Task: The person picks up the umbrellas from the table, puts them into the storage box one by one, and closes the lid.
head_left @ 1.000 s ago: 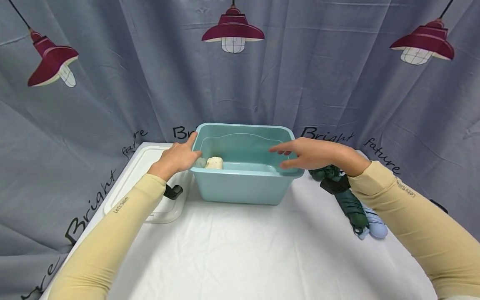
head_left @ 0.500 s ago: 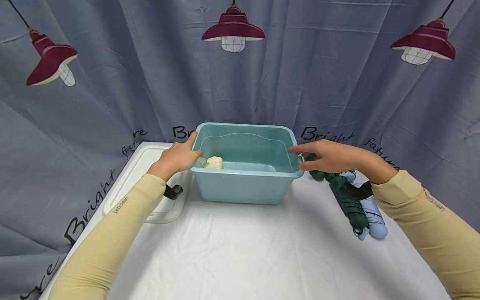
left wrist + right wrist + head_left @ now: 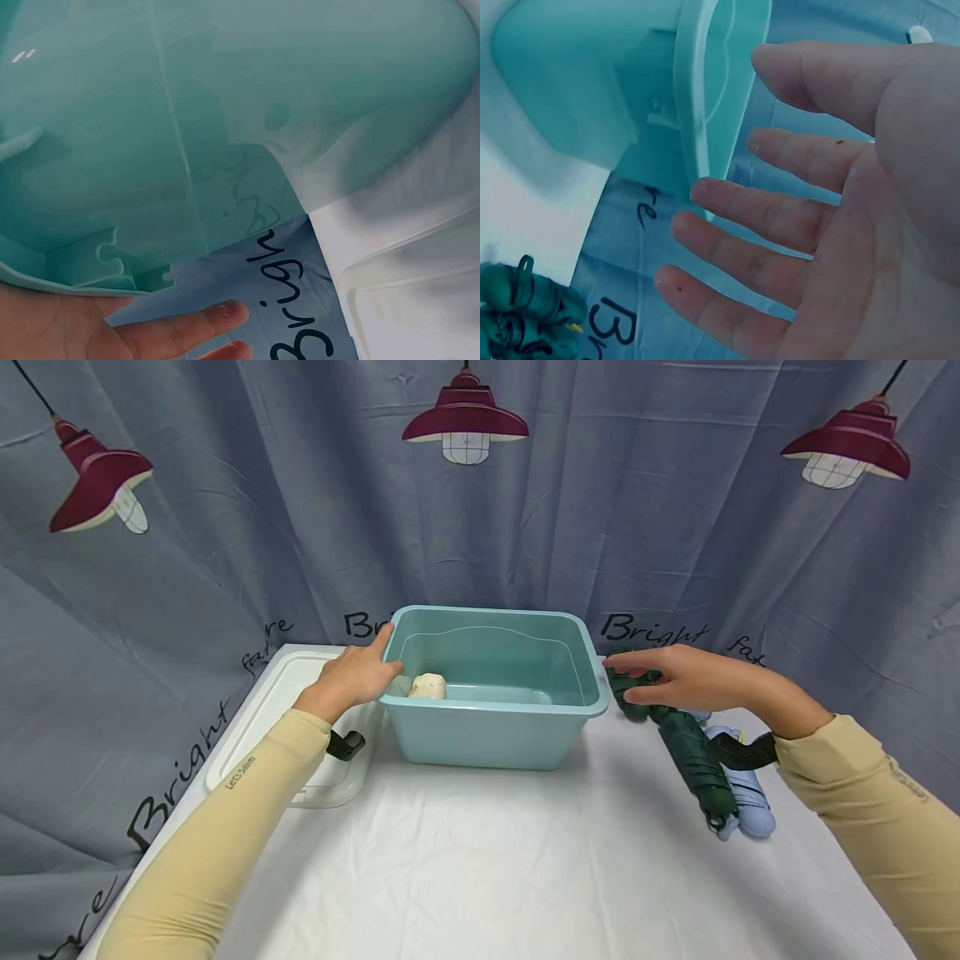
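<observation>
A teal plastic bin (image 3: 483, 735) stands at the back of the table. My left hand (image 3: 352, 681) rests on the left end of its rim, and the left wrist view shows straight fingers (image 3: 187, 330) below the rim outside the bin. A cream-coloured lump (image 3: 428, 686) lies inside, at the bin's left end. My right hand (image 3: 693, 677) is just past the bin's right end, with nothing in it; its fingers (image 3: 765, 217) are spread and nearly straight in the right wrist view. Below this hand lie a dark green folded umbrella (image 3: 693, 760) and a light blue one (image 3: 752, 806).
A white lid (image 3: 258, 735) lies flat on the left of the table, partly behind the left arm. More green bundles (image 3: 529, 311) show beside the bin in the right wrist view. A grey-blue curtain (image 3: 480, 543) hangs behind the white-covered table (image 3: 480, 860).
My right hand has moved right, from over the bin's inside to beyond its right rim. The left hand and the bin have stayed in place.
</observation>
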Tool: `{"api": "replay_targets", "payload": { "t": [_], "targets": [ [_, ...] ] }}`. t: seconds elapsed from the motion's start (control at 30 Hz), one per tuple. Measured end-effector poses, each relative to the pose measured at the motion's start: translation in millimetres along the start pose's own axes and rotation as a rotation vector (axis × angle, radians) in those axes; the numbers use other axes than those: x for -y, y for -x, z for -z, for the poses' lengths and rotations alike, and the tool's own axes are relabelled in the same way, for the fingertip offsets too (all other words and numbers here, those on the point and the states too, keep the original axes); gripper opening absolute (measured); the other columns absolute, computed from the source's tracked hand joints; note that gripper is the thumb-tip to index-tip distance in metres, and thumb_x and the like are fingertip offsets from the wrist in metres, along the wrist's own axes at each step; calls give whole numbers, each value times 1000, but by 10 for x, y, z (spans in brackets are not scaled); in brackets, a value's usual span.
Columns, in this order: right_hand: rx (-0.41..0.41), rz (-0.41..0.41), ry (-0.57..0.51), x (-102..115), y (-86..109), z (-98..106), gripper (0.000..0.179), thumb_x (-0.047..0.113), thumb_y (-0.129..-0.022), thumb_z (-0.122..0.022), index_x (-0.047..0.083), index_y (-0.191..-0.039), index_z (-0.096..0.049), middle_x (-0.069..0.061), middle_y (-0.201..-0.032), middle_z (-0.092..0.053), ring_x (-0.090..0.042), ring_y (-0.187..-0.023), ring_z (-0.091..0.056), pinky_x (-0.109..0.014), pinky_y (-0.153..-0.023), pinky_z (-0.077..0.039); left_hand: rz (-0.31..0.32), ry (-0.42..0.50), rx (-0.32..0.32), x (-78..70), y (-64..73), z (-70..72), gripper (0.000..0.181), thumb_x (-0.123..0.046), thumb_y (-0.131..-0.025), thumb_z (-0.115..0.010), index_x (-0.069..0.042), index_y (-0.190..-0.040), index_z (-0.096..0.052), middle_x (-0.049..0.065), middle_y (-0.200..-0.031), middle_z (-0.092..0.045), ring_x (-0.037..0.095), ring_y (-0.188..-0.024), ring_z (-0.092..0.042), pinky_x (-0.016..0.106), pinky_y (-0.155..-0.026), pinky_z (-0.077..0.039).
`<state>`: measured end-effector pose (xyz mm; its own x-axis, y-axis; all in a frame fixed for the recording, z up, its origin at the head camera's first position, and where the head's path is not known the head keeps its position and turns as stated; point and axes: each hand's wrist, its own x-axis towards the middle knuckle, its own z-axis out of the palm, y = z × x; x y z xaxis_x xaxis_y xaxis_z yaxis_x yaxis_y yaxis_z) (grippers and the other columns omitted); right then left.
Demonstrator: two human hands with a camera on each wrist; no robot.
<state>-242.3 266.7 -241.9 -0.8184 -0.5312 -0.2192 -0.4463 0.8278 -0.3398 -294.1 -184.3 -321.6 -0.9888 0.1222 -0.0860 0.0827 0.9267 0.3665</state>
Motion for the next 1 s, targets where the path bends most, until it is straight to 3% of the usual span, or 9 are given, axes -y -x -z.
{"api": "replay_targets", "payload": {
  "t": [0.23, 0.53, 1.0],
  "targets": [
    [-17, -10, 13, -80, 87, -2, 64, 44, -98, -63, 17, -153, -45, -13, -152, -49, -34, -129, -56, -53, -97, -49, 1, 20, 4, 5, 39, -1, 78, -47, -98, -38, -30, -163, 2, 23, -136, -57, 34, -103, -59, 46, -70, -45],
    [-19, -33, 46, -256, 124, -153, 66, 45, -98, -62, 12, -153, -45, -16, -149, -52, -33, -126, -59, -53, -95, -51, 1, 2, 1, -6, 34, -16, 79, -49, -99, -38, -31, -163, 2, 22, -131, -60, 33, -99, -60, 45, -68, -44],
    [66, -95, 67, -519, 141, -281, 73, 48, -98, -61, 6, -154, -40, -25, -150, -47, -44, -128, -55, -56, -94, -50, 1, -17, -5, -32, 48, -7, 80, -50, -98, -40, -30, -163, 1, 23, -133, -59, 33, -98, -61, 43, -67, -44]
  ]
}}
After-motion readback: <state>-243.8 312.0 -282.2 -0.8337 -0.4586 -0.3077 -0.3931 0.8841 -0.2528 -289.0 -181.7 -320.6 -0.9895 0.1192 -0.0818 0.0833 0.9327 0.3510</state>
